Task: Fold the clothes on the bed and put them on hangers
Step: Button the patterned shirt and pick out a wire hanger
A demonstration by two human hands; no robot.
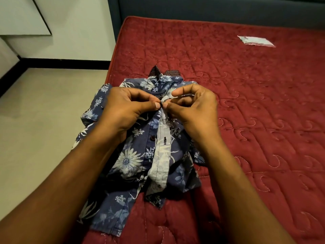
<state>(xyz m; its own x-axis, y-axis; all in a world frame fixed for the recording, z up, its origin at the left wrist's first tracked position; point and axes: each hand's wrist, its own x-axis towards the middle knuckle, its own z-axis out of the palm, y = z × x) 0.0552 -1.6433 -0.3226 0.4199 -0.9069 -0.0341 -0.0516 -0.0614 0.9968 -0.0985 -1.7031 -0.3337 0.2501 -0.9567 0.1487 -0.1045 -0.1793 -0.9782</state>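
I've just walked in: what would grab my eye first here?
The crumpled blue fabric shirt with white flowers at the middle, lying on the red quilted mattress. Near its collar, the left hand and the right hand both pinch its pale button strip. A small white flat packet lies far off at the upper right.

Left grip (123, 110), right grip (193, 110), fingertips (157, 105) together
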